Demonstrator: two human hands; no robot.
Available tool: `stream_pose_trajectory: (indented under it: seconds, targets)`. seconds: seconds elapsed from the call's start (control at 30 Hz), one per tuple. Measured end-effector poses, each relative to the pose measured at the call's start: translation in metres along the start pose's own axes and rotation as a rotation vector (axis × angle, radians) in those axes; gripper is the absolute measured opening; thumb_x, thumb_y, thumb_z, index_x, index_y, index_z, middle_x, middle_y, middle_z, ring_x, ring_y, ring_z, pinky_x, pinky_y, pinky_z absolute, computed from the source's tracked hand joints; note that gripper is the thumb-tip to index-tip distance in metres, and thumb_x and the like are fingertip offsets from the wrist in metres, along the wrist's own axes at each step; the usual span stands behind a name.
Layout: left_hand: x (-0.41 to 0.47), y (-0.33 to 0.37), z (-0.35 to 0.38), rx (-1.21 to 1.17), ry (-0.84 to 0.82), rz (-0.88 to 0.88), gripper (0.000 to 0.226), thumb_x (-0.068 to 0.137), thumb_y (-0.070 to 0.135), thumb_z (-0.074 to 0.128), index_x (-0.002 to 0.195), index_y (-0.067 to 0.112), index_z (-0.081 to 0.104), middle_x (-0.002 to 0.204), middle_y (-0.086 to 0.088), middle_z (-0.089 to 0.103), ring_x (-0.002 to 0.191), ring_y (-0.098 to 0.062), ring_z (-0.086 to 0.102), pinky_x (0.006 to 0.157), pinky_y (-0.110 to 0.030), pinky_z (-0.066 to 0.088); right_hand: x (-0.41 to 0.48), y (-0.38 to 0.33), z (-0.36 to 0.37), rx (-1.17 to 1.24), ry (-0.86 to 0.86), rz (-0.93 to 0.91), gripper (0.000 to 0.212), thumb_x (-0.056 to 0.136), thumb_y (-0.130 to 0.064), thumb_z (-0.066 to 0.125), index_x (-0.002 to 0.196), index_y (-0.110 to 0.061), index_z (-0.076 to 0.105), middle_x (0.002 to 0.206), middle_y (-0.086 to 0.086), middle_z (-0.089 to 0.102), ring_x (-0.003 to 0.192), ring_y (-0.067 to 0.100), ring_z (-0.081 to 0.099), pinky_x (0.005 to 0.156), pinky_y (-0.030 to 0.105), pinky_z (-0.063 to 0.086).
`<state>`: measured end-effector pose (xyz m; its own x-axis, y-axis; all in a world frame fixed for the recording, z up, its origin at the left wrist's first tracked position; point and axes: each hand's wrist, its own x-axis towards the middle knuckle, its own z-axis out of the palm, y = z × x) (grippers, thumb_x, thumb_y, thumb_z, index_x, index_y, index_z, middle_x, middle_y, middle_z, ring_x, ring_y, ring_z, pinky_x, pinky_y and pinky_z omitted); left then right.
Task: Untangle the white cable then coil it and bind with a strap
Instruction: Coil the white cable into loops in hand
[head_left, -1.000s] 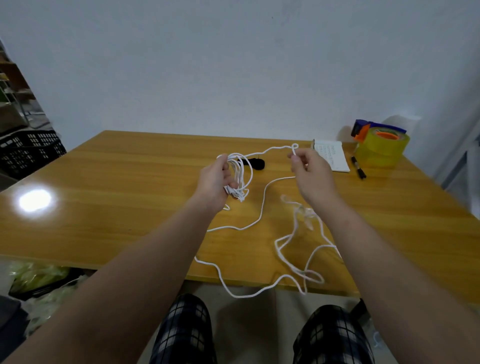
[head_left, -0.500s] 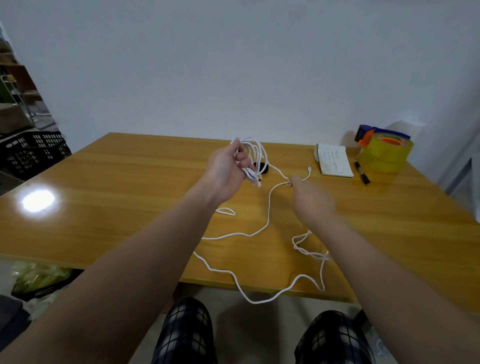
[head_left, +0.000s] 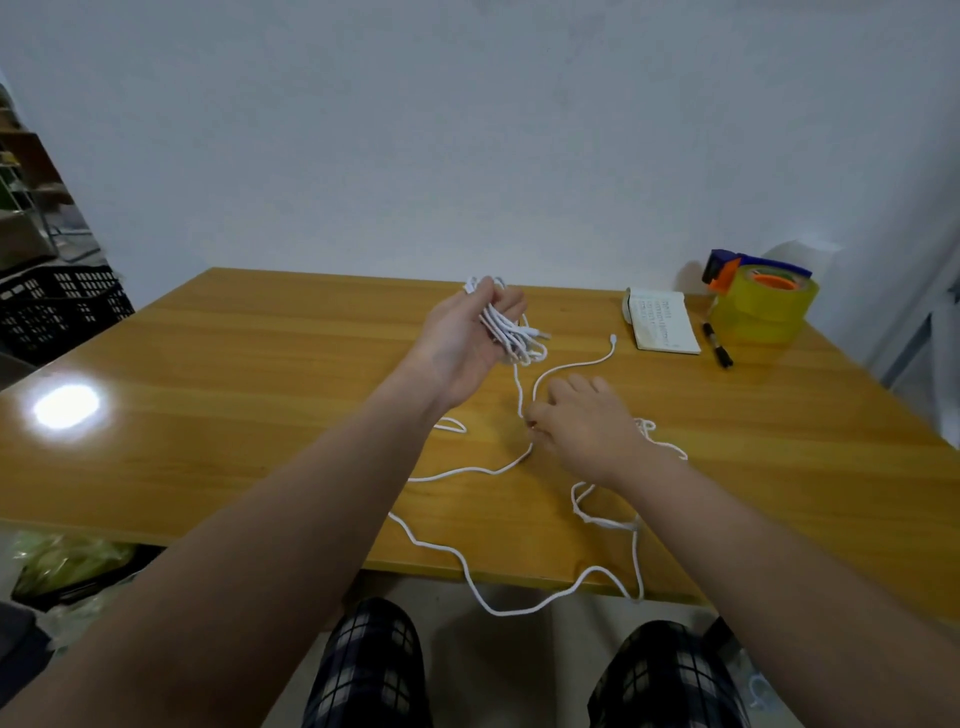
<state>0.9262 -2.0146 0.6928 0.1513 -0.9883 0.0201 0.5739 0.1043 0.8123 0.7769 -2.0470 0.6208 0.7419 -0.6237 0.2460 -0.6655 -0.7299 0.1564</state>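
My left hand (head_left: 467, 343) is raised above the wooden table (head_left: 260, 374), palm up, its fingers curled round a bundle of white cable loops. From that bundle the white cable (head_left: 519, 387) drops to my right hand (head_left: 582, 426), which pinches the strand low over the table. One free cable end with a small plug (head_left: 613, 340) lies beyond my right hand. More slack cable winds across the table near my right wrist and hangs in a loop over the front edge. No strap shows in view.
At the back right of the table lie a small white notebook (head_left: 662, 322), a black marker (head_left: 717, 351) and a yellow tape roll in a blue and orange dispenser (head_left: 758, 301). A black crate (head_left: 62, 306) stands at the left beyond the table. My knees are under the front edge.
My left hand rose with the coiled loops and turned palm up. My right hand let go of the cable end, dropped toward the table and took the strand further along.
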Motion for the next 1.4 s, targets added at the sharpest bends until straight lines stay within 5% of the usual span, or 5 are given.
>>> stream_pose_trajectory:
  seconds: [0.47,0.73,0.9,1.23,1.4]
  targets:
    - [-0.023,0.005,0.002,0.247,-0.148,-0.205,0.026,0.099,0.021,0.033,0.079,0.011,0.045,0.117,-0.013,0.067,0.029,-0.004,0.025,0.032,-0.014,0.022,0.013,0.049,-0.017,0.618,0.136,0.506,0.042,0.099,-0.046,0.024,0.077,-0.021,0.050,0.081,0.007,0.060,0.078,0.028,0.056,0.074,0.040,0.045]
    - [-0.028,-0.003,0.005,0.163,-0.283,-0.208,0.030,0.099,0.030,0.038,0.087,0.007,0.054,0.119,-0.010,0.066,0.031,0.001,0.036,0.034,-0.009,0.028,0.018,0.038,-0.019,1.035,0.076,0.718,0.072,0.092,-0.063,0.007,0.054,-0.012,0.042,0.056,0.005,0.045,0.054,0.020,0.042,0.059,0.030,0.037]
    - [-0.028,-0.011,0.013,0.046,-0.392,-0.202,0.030,0.100,0.023,0.035,0.077,0.009,0.049,0.127,-0.012,0.061,0.109,-0.024,0.064,0.081,-0.038,0.058,0.019,0.029,-0.008,1.395,-0.001,0.828,0.037,0.101,-0.033,0.030,0.070,-0.016,0.040,0.056,0.003,0.032,0.043,0.014,0.030,0.041,0.020,0.021]
    - [-0.002,0.003,0.010,0.107,-0.077,0.025,0.016,0.101,0.014,0.037,0.099,0.013,0.052,0.123,-0.006,0.056,0.128,-0.023,0.045,0.105,-0.039,0.038,-0.002,-0.002,-0.002,0.783,0.035,0.188,0.033,0.100,-0.023,0.037,0.132,-0.021,0.047,0.099,0.000,0.065,0.089,0.016,0.059,0.080,0.036,0.044]
    - [0.007,0.020,-0.014,0.194,0.173,0.217,0.014,0.098,0.017,0.048,0.085,0.015,0.052,0.090,0.000,0.053,0.092,-0.008,0.059,0.071,-0.023,0.047,-0.017,-0.013,-0.022,0.471,-0.141,0.072,0.043,0.101,-0.026,0.032,0.143,-0.035,0.026,0.126,0.006,0.059,0.110,0.029,0.056,0.086,0.039,0.046]
